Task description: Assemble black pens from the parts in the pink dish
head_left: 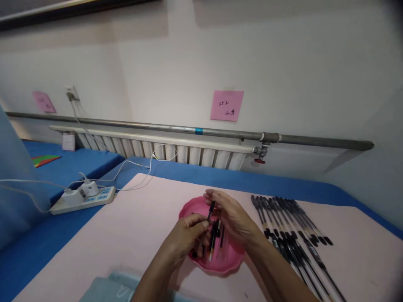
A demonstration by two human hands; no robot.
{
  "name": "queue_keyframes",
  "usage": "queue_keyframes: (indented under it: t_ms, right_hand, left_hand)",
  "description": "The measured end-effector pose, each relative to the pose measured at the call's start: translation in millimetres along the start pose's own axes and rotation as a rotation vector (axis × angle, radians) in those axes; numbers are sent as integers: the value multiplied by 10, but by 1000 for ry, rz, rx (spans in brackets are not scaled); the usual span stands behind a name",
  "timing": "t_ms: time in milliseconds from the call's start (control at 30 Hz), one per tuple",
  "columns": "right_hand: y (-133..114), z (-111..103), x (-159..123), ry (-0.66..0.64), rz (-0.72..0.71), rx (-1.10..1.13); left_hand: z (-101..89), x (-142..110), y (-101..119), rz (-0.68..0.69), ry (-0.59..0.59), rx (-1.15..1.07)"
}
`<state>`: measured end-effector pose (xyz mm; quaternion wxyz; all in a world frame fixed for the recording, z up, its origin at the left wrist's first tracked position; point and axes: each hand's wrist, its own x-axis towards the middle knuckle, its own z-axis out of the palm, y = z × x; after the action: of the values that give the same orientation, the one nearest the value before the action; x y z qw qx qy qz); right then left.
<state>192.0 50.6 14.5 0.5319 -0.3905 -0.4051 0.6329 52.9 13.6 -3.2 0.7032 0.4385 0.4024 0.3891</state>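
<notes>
Clearly grasped between the thumb and fingers of the left hand [189, 235], a slim black pen piece [210, 210] stands tilted over a pink bowl [235, 256], its upper end leaning toward the far right. It looks dark and narrow, with a slightly thicker black top; its lower portion is hidden by the fingers. Just to its right, the right hand [232, 213] is loosely spread, fingers extended past the top of the piece; whether its palm touches the piece, I cannot tell. The bowl is rounded, with a wavy rim, and contains loose pen parts [213, 242], some black and slender, others clear, lying roughly lengthwise toward the near side. Right of the bowl, capped pens lie side by side in two groups: a far row [283, 214] of clear barrels with black at both ends, and a near row [302, 262] set at a similar slant, with black upper parts and see-through lengths. Everything here rests on a pale pink sheet [126, 235] covering the blue counter [34, 241]. A folded blue-green cloth [105, 290] lies at the near edge, left of the bowl.
</notes>
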Motion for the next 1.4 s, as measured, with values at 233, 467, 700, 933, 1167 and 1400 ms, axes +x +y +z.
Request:
queue_keyframes:
  t_ms: [233, 467, 700, 933, 1167, 1400]
  right_hand:
    - [-130, 1, -48, -87, 154, 121]
    - [-127, 16, -44, 11, 195, 189]
    - [-184, 16, -74, -136, 224, 227]
    - [-153, 2, -46, -78, 223, 262]
    - [-158, 25, -65, -131, 263, 287]
    - [-158, -29, -47, -86, 241, 240]
  left_hand:
    - [-93, 29, 30, 53, 123, -14]
    - [-4, -8, 9, 3, -8, -35]
    - [-7, 20, -8, 15, 31, -31]
    - [-99, 25, 32, 64, 92, -50]
    - [8, -8, 6, -5, -11, -39]
    - [-113, 31, 18, 63, 98, -16]
